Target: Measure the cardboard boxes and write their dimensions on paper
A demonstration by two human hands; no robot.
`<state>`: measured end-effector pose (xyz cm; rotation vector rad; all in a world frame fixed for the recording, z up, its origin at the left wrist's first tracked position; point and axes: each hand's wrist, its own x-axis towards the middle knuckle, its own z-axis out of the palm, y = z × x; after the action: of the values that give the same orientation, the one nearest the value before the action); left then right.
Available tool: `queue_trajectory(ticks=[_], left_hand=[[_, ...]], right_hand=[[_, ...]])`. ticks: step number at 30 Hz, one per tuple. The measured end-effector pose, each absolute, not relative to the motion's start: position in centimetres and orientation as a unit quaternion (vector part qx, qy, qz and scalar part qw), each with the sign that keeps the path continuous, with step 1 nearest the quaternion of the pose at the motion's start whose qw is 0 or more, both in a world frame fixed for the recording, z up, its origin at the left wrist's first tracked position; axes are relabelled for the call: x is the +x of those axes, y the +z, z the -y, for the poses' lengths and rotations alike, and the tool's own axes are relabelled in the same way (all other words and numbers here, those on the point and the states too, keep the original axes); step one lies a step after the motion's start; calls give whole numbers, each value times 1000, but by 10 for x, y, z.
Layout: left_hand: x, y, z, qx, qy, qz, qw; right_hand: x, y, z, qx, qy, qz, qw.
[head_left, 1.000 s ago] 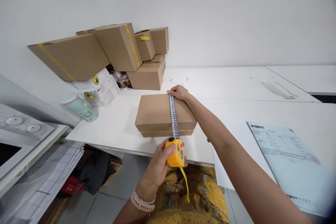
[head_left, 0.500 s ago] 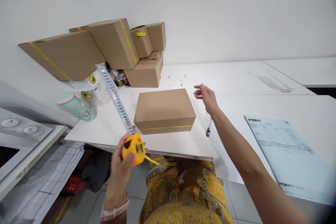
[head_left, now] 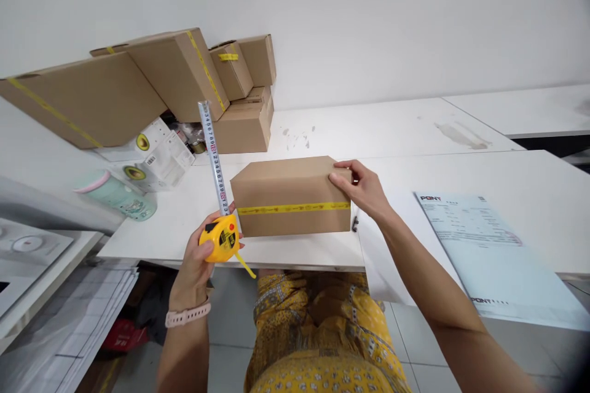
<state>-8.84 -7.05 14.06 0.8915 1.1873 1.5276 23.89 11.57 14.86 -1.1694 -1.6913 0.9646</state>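
Stacked cartons (head_left: pixel 177 77) and printed paperwork (head_left: pixel 498 267) on white desks (head_left: pixel 396 126) suggest an office.

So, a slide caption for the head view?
Left hand holds an extended tape measure, right hand grasps one end of a cardboard box.

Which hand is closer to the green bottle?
Left. The left hand, holding the tape measure, is right of the green bottle; the right hand is farther right, touching the box.

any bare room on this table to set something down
Free: white table between wall and blue sheet, and a smaller patch between bottle and tape measure. Crowded: back left, stacked boxes and avocado carton; centre front, the handled box.
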Motion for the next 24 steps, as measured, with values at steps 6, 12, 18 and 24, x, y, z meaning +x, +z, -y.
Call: queue_trajectory(ticks=[6, 12, 18, 24], left_hand=[[-63, 155, 47, 400, 642, -508, 412], [-13, 139, 60, 443, 588, -471, 485], [19, 108, 58, 415, 509, -416, 629], [24, 95, 58, 390, 502, -400, 660]], right_hand=[[220, 171, -159, -490, 209, 697, 480], [202, 181, -185, -470, 225, 747, 413], [200, 180, -185, -442, 162, 778, 417], [197, 178, -186, -404, 126, 798, 429]])
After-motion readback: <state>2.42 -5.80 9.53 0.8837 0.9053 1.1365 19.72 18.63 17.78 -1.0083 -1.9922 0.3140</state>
